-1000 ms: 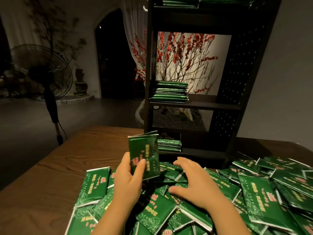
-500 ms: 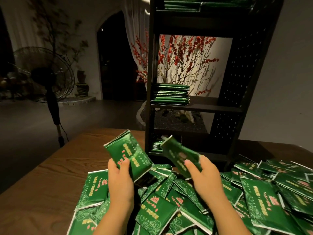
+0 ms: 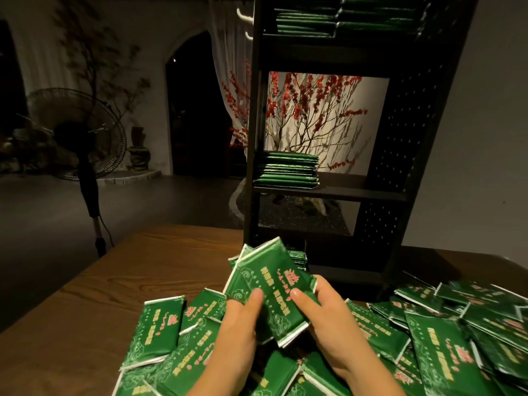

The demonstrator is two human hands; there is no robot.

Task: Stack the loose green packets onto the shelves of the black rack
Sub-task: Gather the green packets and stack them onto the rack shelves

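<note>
Both hands are on a small bunch of green packets held up over the pile. The left hand grips the bunch from the left with its thumb across the front, and the right hand pinches the right side, thumb on the printed face. Under and around them the loose packets are heaped all over the near half of the wooden desk, spreading out to its right edge. The black rack stands at the desk's far edge, with one neat stack at the left end of its middle shelf, more stacks up top, and a few packets on the bottom shelf. A standing fan is off on the floor to the left.
</note>
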